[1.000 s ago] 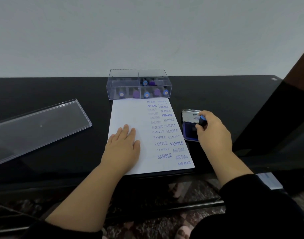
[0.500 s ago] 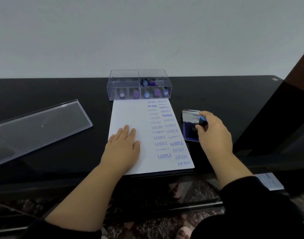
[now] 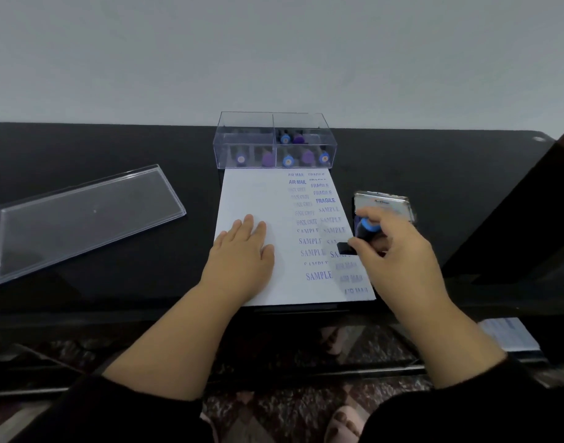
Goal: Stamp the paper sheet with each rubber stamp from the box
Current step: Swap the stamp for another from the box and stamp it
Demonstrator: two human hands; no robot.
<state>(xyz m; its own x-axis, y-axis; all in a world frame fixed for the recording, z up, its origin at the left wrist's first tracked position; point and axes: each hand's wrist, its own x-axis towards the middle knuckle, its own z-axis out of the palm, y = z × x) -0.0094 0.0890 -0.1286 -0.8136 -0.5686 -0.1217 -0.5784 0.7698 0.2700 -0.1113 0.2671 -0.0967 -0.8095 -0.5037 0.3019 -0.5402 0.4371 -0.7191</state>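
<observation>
The rubber stamp (image 3: 359,236), blue-capped and tilted, is pinched in the right hand (image 3: 399,251) above the right edge of the paper sheet (image 3: 258,193). Its dark base faces down and left toward the sheet's right column of prints. The sheet's long axis runs away from the person. Bare paper lies left of the stamp. The left hand (image 3: 242,254) presses flat on the sheet, fingers straight. Behind are the ink pad (image 3: 384,203) and the clear box (image 3: 274,140); its lid (image 3: 82,215) lies far left on the counter (image 3: 114,148).
</observation>
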